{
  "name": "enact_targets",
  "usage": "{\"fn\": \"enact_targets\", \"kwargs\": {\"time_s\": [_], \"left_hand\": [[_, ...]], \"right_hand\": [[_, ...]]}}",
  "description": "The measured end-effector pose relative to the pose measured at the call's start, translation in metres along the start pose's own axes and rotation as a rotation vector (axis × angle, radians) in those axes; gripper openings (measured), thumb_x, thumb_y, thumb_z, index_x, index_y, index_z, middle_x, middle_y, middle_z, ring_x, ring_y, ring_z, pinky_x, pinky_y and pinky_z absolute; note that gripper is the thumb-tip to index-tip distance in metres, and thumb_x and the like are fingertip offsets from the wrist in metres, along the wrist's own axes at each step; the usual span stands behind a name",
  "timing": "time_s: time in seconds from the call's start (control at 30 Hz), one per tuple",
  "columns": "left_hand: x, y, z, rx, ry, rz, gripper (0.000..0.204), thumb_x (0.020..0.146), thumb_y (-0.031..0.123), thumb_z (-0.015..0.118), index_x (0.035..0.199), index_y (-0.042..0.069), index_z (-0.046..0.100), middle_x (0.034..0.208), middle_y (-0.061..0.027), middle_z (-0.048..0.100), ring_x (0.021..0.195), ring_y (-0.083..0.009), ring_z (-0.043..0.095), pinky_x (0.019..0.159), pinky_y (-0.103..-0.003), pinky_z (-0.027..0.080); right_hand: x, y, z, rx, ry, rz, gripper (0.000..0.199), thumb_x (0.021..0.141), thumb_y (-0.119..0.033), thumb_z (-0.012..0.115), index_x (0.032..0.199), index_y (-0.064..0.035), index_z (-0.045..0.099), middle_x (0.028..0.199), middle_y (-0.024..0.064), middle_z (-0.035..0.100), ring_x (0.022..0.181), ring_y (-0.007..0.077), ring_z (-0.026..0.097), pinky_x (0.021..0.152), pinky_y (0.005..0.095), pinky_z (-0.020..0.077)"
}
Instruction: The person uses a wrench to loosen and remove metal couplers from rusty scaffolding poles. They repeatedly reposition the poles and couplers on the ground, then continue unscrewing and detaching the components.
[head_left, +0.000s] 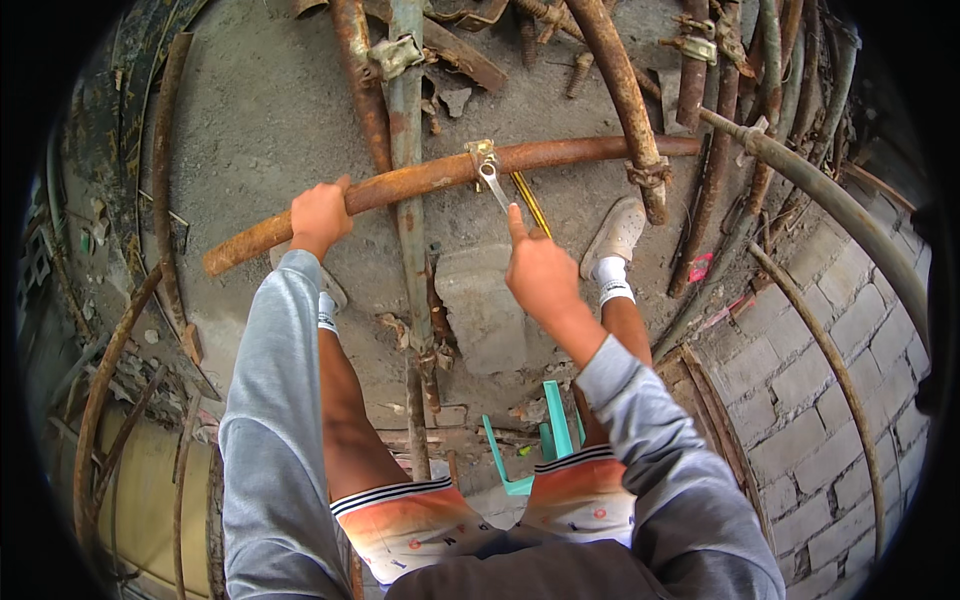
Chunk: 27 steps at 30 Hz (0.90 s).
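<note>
A rusty steel pipe lies crosswise in front of me. My left hand is wrapped round it near its left end. In my right hand is a silver combination wrench, the index finger stretched along its shank. The wrench's ring end sits at a scaffold clamp fixed on the pipe's middle; whether it is seated on a nut I cannot make out. Beside the wrench a thin yellow bar slants down from under the pipe. At the right, a second clamp joins the crosswise pipe to an upright rusty pipe.
A grey-green pole runs lengthwise under the crosswise pipe. My shoe rests right of a concrete block. More rusty pipes crowd the right, next to a block wall. A turquoise plastic chair shows between my legs.
</note>
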<state>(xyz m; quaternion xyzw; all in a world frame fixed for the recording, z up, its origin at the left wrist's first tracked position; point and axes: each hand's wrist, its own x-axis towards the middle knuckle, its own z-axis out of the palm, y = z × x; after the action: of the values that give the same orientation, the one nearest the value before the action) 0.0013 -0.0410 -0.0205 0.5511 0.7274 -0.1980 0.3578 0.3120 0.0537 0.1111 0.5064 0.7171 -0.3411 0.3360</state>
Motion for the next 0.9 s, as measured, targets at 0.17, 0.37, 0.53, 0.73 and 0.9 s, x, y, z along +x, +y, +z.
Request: {"fn": "enact_targets", "kwargs": {"time_s": [0.17,0.37,0.53,0.73,0.9], "left_hand": [[0.001,0.002,-0.010,-0.004,-0.028,0.009,0.037,0.078,0.013,0.072,0.114,0.016,0.066,0.098,-0.0169,0.074,0.094,-0.0387,0.072,0.080,-0.050,0.058],[0.002,0.001,-0.013,-0.016,-0.056,0.034,0.036,0.080,0.013,0.072,0.115,0.016,0.067,0.100,-0.0162,0.075,0.096,-0.0371,0.073,0.083,-0.048,0.058],[0.003,0.000,-0.015,-0.035,-0.069,0.033,0.032,0.081,0.013,0.071,0.113,0.015,0.068,0.102,-0.0155,0.075,0.098,-0.0364,0.073,0.083,-0.047,0.059],[-0.002,0.000,-0.016,-0.036,-0.092,0.040,0.039,0.080,0.013,0.072,0.118,0.017,0.068,0.104,-0.0149,0.075,0.099,-0.0359,0.073,0.084,-0.047,0.059],[-0.004,0.000,-0.013,-0.031,-0.109,0.052,0.048,0.078,0.014,0.072,0.126,0.021,0.067,0.106,-0.0159,0.075,0.101,-0.0369,0.072,0.086,-0.047,0.058]], "right_hand": [[-0.008,-0.043,0.014,0.105,0.052,0.215,0.071,0.088,-0.007,0.062,0.156,-0.0065,0.041,0.103,0.0218,0.069,0.086,0.0382,0.073,0.074,0.0480,0.0591],[-0.005,-0.046,0.030,0.107,0.173,0.265,0.063,0.092,-0.009,0.055,0.154,-0.0103,0.044,0.090,0.0249,0.071,0.080,0.0445,0.071,0.072,0.0553,0.0572],[-0.002,-0.040,0.030,0.105,0.076,0.258,0.063,0.092,-0.010,0.055,0.154,-0.0100,0.043,0.088,0.0277,0.071,0.081,0.0455,0.071,0.075,0.0566,0.0568],[0.011,-0.008,0.057,0.047,0.036,0.170,0.076,0.092,-0.007,0.055,0.162,-0.0172,0.028,0.090,0.0249,0.072,0.082,0.0425,0.072,0.075,0.0548,0.0573],[0.011,0.031,0.066,0.006,0.009,0.026,0.080,0.092,-0.007,0.055,0.163,-0.0246,0.023,0.085,0.0246,0.071,0.075,0.0438,0.071,0.072,0.0558,0.0568]]}}
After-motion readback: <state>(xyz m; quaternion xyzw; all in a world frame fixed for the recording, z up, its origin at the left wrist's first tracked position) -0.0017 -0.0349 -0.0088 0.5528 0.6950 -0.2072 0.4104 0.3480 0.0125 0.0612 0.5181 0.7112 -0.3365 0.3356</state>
